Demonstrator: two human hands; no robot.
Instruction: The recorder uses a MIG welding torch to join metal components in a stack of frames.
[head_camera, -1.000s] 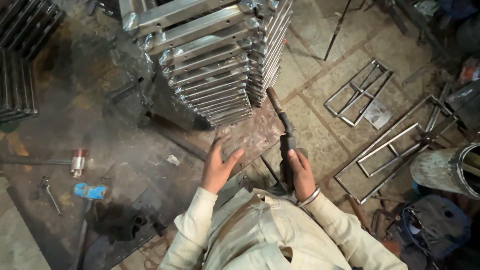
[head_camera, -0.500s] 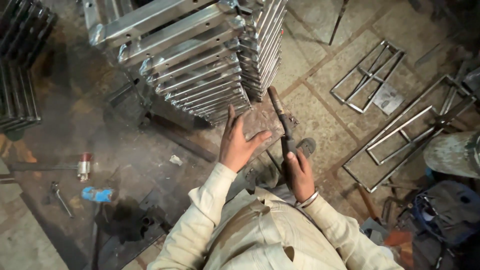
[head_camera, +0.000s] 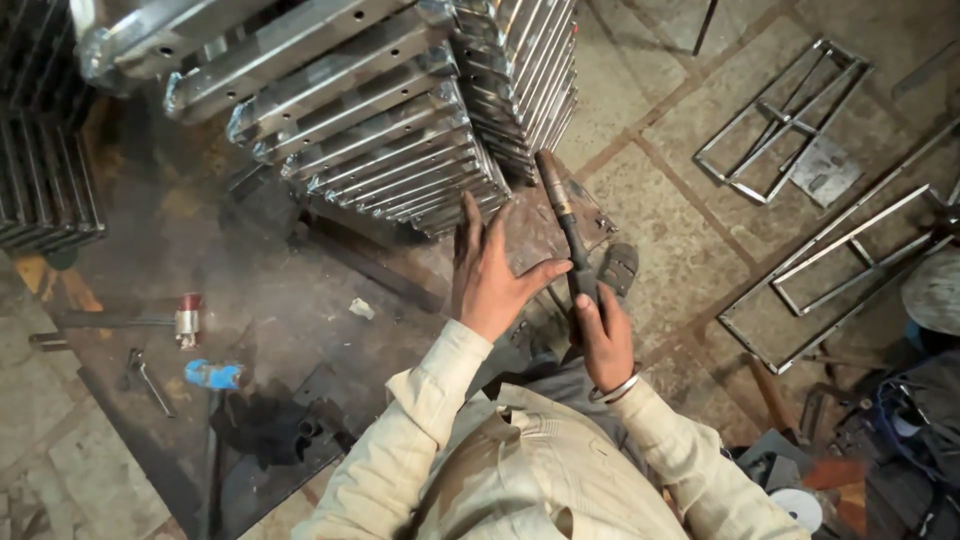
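Welding torch (head_camera: 562, 225) is gripped at its lower end by the right hand (head_camera: 603, 340), nozzle aimed up toward the stack of steel frames (head_camera: 400, 120) at the bench's far edge. Left hand (head_camera: 490, 275) is open, fingers spread, holding nothing, raised near the stack's lower corner. Judgement: the nozzle is best steadied close to the joint, with the bare left hand kept off the seam.

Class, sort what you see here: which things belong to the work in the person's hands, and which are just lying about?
In the job:
right hand gripping the welding torch
left hand raised, open, by the stack of metal frames
small metal plate beneath the torch

Lying about:
hammer
wrench
blue object
open frames on the floor
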